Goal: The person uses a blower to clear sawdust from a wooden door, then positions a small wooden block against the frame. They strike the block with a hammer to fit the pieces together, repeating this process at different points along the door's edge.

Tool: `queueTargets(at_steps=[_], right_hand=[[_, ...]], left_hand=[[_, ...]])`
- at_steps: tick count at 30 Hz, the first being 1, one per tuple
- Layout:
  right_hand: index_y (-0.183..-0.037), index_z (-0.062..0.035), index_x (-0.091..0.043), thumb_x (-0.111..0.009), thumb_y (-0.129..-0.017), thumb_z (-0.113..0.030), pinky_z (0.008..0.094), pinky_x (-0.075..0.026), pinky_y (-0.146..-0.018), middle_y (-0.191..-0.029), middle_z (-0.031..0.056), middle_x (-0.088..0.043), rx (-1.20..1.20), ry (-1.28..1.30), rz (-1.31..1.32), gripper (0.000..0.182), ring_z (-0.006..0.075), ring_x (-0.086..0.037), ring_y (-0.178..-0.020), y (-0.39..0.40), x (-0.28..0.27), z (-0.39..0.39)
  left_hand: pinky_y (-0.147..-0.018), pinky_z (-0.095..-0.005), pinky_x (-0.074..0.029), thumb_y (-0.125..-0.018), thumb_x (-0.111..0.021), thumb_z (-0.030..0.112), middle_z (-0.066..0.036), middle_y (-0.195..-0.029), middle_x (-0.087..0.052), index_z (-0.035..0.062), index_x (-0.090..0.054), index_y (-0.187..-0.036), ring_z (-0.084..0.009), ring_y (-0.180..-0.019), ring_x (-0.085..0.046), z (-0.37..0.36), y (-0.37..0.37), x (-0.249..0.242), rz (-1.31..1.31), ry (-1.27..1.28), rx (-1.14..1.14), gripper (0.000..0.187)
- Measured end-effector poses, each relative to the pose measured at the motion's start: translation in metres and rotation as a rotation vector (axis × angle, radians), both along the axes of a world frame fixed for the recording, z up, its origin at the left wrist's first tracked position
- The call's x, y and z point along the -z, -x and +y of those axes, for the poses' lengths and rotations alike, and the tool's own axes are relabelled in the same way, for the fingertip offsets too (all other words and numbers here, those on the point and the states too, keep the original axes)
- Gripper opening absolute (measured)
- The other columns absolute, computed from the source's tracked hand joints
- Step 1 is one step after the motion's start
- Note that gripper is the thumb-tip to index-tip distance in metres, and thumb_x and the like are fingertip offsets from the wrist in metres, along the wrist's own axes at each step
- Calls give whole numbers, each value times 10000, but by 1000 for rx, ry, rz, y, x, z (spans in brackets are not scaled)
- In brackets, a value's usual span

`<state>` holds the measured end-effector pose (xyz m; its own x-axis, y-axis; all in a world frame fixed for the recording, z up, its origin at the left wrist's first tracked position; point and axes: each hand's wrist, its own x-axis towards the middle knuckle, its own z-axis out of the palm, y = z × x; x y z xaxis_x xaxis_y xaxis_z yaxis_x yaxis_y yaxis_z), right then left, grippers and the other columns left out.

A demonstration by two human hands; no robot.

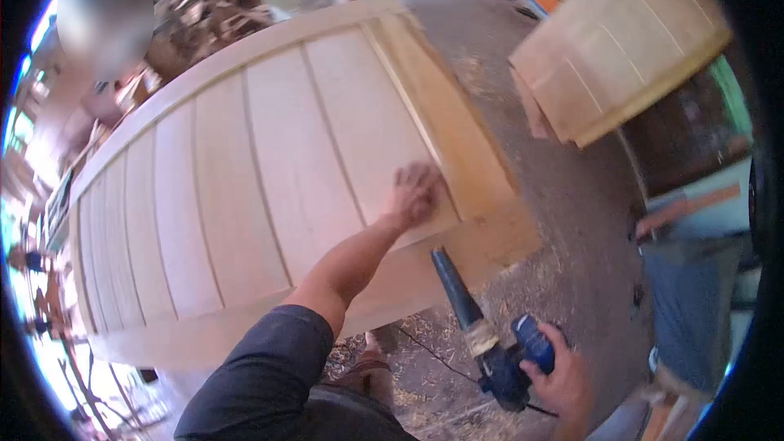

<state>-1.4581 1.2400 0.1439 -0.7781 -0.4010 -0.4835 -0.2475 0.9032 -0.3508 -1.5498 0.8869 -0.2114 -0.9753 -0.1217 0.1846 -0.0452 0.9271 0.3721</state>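
A large pale wooden door panel [286, 122] with vertical planks and a raised frame lies flat before me. My left hand [415, 193] is on its surface beside the right-hand frame rail, fingers apart and slightly smeared by motion; nothing shows in it. Off the panel's near right corner, my right hand [559, 376] grips a dark blue corded blower [502, 371] by its body. The blower's black nozzle [457, 290], with tan wrapping at its base, points up towards the panel's near edge.
Flat wooden panels [625, 49] are stacked at the upper right. Wood scraps [216, 8] are piled behind the door panel, and a blurred person [106, 24] is at the far left. Shavings lie on the floor [425, 384], crossed by a dark cord. Grey cloth [694, 302] hangs at right.
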Motion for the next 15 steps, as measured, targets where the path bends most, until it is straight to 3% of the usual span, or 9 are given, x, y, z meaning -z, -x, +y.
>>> queueTargets(at_steps=[1, 3, 6, 8, 11, 14, 15], right_hand=[[-1335, -132, -519, -782, -781, -285, 464, -518, -860, -1066, 244, -667, -47, -52, -45, 632, 443, -652, -988, -7, -1, -9], [-1312, -152, -542, -795, -769, -371, 462, -531, -797, -972, 213, -697, -106, -155, -118, 638, 426, -680, -910, -24, -5, -26], [-1317, -142, -535, -800, -770, -291, 447, -531, -817, -988, 218, -693, -103, -45, -251, 626, 408, -689, -920, -33, -4, -44], [-1326, -128, -524, -792, -774, -244, 448, -523, -842, -1029, 231, -680, -81, 13, -222, 624, 415, -676, -959, -51, -4, -56], [-1341, -99, -504, -771, -786, -182, 454, -508, -879, -1094, 247, -658, -79, 153, 5, 622, 436, -650, -1009, -63, 23, -70], [-1334, -89, -501, -748, -804, -144, 462, -506, -857, -1076, 234, -666, -61, 157, 176, 587, 431, -658, -975, -90, 34, -113], [-1335, -90, -501, -752, -802, -150, 460, -506, -861, -1074, 235, -666, -104, 133, 169, 592, 429, -657, -981, -106, 29, -131]], left_hand=[[-1165, -591, -189, -888, -587, 378, -107, -1598, -260, 201, -336, -1519, -344, -1464, -237, -7, -23, 1, -157, 130, 130, 702], [-1191, -569, -139, -946, -490, 431, -70, -1623, -209, 232, -293, -1542, -322, -1494, -167, -25, -83, -4, -203, 62, 284, 658], [-1213, -547, -79, -1017, -341, 482, -31, -1647, -138, 274, -252, -1559, -304, -1517, -87, -67, -182, -51, -397, 50, 495, 588], [-1211, -547, -66, -1009, -361, 508, -40, -1652, -108, 246, -237, -1565, -305, -1516, -93, -113, -247, -47, -445, 21, 345, 627], [-1209, -549, -57, -1003, -368, 526, -55, -1651, -105, 218, -216, -1570, -314, -1514, -102, -167, -323, -65, -433, 38, -131, 663], [-1211, -536, -67, -994, -385, 542, -82, -1644, -136, 174, -191, -1573, -332, -1508, -119, -186, -420, -50, -337, 28, -334, 714], [-1214, -524, -79, -990, -386, 551, -89, -1641, -146, 160, -190, -1572, -320, -1507, -130, -188, -448, -50, -354, -7, -298, 728]])
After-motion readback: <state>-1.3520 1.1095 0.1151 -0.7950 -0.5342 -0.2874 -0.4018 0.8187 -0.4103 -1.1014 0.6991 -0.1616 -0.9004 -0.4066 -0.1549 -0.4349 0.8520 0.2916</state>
